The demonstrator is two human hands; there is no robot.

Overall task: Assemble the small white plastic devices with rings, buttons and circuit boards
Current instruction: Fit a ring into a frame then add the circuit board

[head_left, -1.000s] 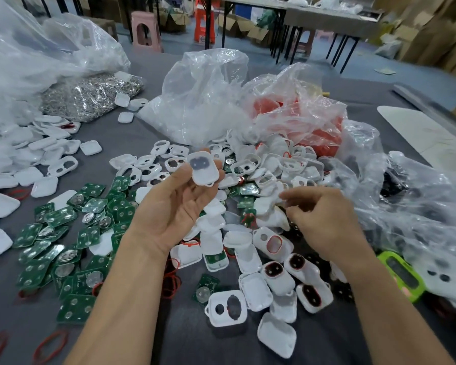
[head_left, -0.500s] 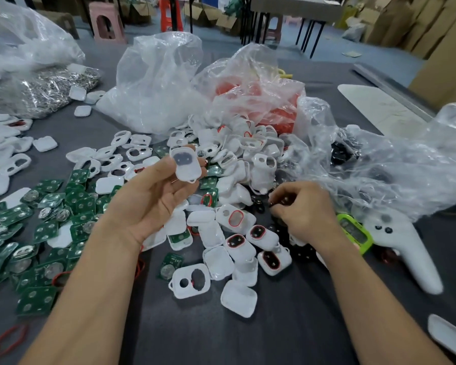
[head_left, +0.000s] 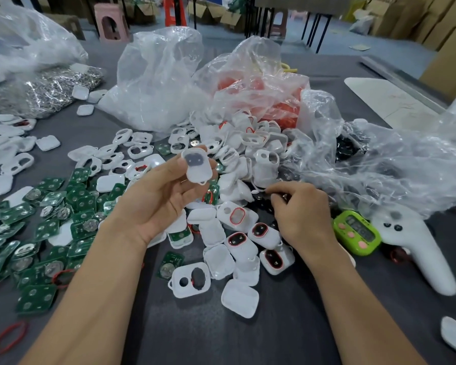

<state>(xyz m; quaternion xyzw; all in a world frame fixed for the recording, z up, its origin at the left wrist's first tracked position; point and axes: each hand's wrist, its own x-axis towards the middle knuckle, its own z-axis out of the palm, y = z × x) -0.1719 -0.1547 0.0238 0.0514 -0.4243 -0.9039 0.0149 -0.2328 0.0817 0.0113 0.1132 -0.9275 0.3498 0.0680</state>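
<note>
My left hand holds up a small white device shell between thumb and fingertips, its dark inner face toward me. My right hand is down on the table with fingers curled, pinching at small black buttons beside the pile of white shells. Green circuit boards with coin cells lie spread at the left. Several shells with red rings and black buttons lie below my right hand. What the right fingertips hold is hidden.
Clear plastic bags stand behind the pile, one with red rings, one at right with black parts. A green timer and a white controller lie at right. Red rings lie near the front left edge.
My right hand dropped from the shell pile down and right into the black buttons. The left hand keeps the shell raised, and the view shifted slightly.
</note>
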